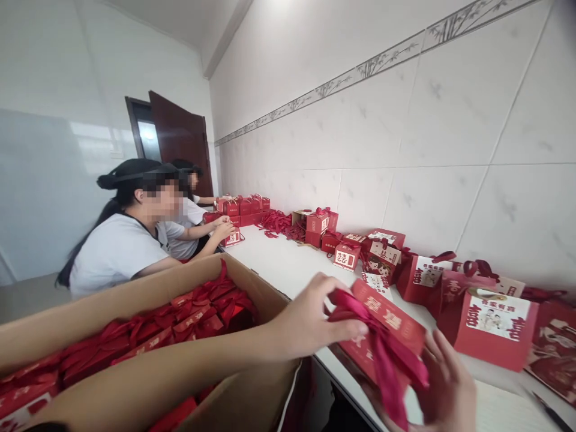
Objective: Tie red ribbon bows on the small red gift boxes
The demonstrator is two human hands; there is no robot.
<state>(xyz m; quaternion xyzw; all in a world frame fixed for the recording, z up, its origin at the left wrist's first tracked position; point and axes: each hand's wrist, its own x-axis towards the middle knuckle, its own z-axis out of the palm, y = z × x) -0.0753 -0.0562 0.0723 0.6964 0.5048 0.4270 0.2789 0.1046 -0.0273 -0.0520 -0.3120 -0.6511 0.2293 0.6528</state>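
Note:
Between my hands is a red gift box with pale lettering, tilted above the near edge of the table. A dark pink ribbon is tied over it, its tails hanging down the side. My left hand is closed on the box's left end, with the thumb pressed by the ribbon's knot. At the right end, my right hand grips the box with curled fingers; some fingertips are hidden behind it. Close by on the table stands a larger red box with a white printed label.
A cardboard carton of ribboned red boxes lies under my left forearm. Along the wall stand more red boxes and a heap of ribbons. A pen-like tool lies at right. Two people sit at the table's far left.

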